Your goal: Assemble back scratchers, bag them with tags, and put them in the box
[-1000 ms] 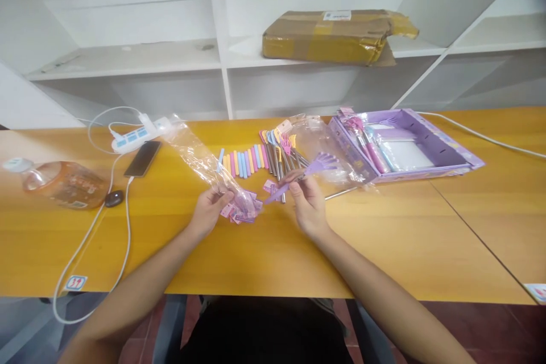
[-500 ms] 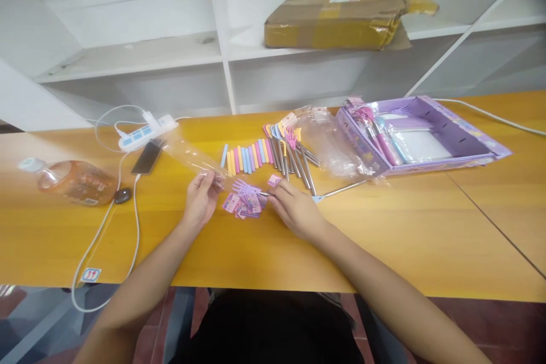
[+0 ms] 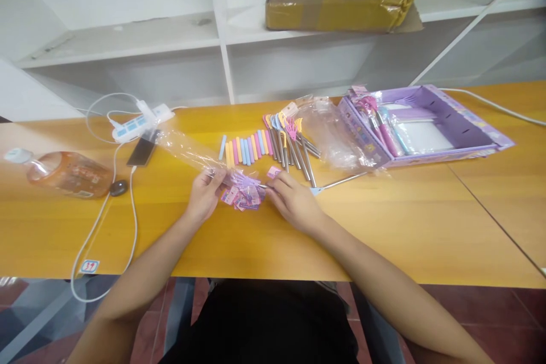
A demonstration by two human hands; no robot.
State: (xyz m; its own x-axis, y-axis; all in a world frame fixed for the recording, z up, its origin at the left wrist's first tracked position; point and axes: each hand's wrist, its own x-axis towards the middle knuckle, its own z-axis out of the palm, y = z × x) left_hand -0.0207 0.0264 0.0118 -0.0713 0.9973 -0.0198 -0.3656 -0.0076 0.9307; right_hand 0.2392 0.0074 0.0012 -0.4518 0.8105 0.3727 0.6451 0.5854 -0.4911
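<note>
My left hand (image 3: 207, 190) pinches the mouth end of a long clear plastic bag (image 3: 187, 151), which stretches up and left across the table. In my right hand (image 3: 294, 199) is a back scratcher (image 3: 246, 180) with a purple hand-shaped head and a metal rod. Its head points left, at or just inside the bag's mouth; I cannot tell which. A small pink card (image 3: 273, 172) shows at my right fingers. Under the head lies a pile of pink and purple cards (image 3: 244, 199). Beyond are a row of pastel handle tubes (image 3: 247, 148) and several metal-rod scratchers (image 3: 294, 145).
Right of the scratchers lie clear bags (image 3: 330, 131) and a purple display box (image 3: 460, 156) holding bagged scratchers. On the left are a bottle (image 3: 70, 174), a phone (image 3: 143, 149), a power strip (image 3: 132, 127) and looping cables. A taped carton (image 3: 336, 3) sits on the shelf.
My left hand and the bag's mouth have moved right, closer to the scratcher's head, which now appears covered by the plastic. The whole view has shifted slightly.
</note>
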